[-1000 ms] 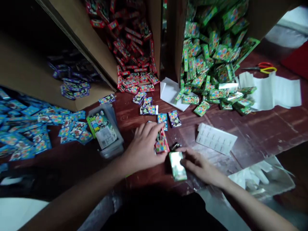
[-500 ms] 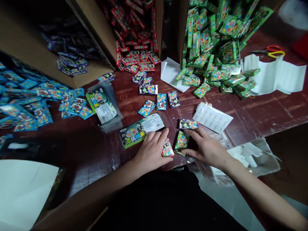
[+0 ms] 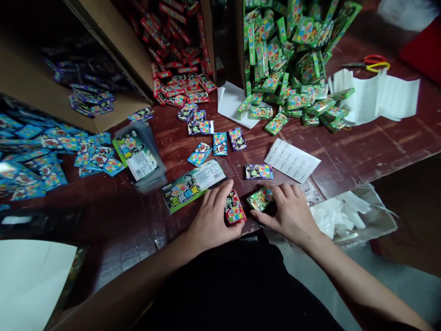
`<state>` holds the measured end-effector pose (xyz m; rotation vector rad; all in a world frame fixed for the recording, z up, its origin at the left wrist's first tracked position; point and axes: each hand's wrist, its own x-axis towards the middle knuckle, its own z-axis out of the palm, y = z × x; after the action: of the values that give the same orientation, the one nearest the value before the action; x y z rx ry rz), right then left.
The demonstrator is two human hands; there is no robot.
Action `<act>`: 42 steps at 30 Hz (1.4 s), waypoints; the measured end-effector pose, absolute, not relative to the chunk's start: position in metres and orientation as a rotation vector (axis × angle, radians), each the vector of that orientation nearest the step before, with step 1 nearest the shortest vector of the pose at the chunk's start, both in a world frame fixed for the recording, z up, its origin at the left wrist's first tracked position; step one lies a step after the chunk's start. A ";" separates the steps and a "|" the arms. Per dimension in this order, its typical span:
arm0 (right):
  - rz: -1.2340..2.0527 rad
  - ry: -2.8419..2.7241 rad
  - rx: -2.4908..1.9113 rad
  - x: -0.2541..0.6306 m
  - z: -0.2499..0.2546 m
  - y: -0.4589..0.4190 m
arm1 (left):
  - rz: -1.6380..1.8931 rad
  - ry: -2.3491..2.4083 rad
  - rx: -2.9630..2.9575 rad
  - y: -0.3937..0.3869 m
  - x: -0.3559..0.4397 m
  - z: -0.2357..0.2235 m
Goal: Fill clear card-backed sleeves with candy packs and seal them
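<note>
At the table's near edge my left hand [image 3: 211, 219] is closed around a small red candy box [image 3: 235, 209], fingers along its far side and thumb at its near end. My right hand [image 3: 292, 212] grips a green candy box [image 3: 260, 199] between thumb and fingers, the box lying slantwise. A narrow gap separates the two boxes. Just beyond them lies a purple candy box [image 3: 258, 172]. Beside my left hand is a clear plastic bag with a green and black header card [image 3: 186, 189]. Two blue boxes [image 3: 220, 144] and several purple ones [image 3: 237, 139] lie farther back.
Cartons hold purple, red [image 3: 179, 69] and green boxes [image 3: 303, 69]; the green ones spill onto the table. Blue boxes [image 3: 37, 156] heap at left, near stacked carded bags [image 3: 139, 154]. A label sheet [image 3: 292, 160], scissors [image 3: 370, 63] and a bag of paper scraps [image 3: 351, 214] are at right.
The green box has turned from nearly upright to slantwise in my right hand. More of the red box shows beside my left hand. The whole view has shifted, moving the table items leftward.
</note>
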<state>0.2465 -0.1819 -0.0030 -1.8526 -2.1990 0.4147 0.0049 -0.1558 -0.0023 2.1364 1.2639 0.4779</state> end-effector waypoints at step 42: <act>0.671 -2.653 -1.125 0.249 -0.024 -0.127 | 0.441 1.188 2.158 -0.151 0.001 -0.022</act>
<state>0.2488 -0.1270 -0.0245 -1.1251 -2.6535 0.6710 0.0010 -0.1514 -0.0225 2.1578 1.1885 0.4406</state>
